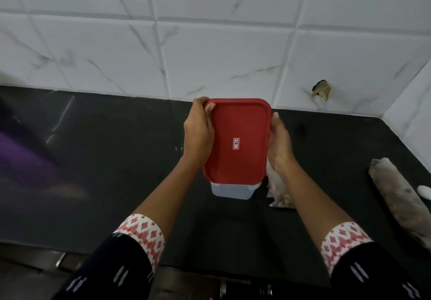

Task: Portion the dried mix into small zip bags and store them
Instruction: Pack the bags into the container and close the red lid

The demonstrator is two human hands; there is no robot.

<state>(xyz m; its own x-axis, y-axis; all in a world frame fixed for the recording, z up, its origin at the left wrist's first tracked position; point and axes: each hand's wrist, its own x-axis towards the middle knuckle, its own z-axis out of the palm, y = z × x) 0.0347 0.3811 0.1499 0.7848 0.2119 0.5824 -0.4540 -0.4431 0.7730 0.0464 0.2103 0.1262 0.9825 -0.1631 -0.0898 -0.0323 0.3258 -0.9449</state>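
A clear plastic container (232, 190) with a red lid (236, 139) is held up above the black counter (105, 171), tilted so the lid faces me. My left hand (198, 134) grips the lid's left edge, thumb hooked over the far corner. My right hand (278, 141) clasps the right side. A small white sticker sits in the lid's middle. Behind my right wrist lies a small zip bag (277, 192) with brownish dried mix in it, on the counter. A long clear bag of mix (398, 197) lies at the right.
White marble-look wall tiles rise behind the counter, with a chipped hole (321, 89) at the right. A small white object (424, 191) rests by the long bag. A blurred purple shape (21, 157) sits at the left. The counter's front edge runs below my sleeves.
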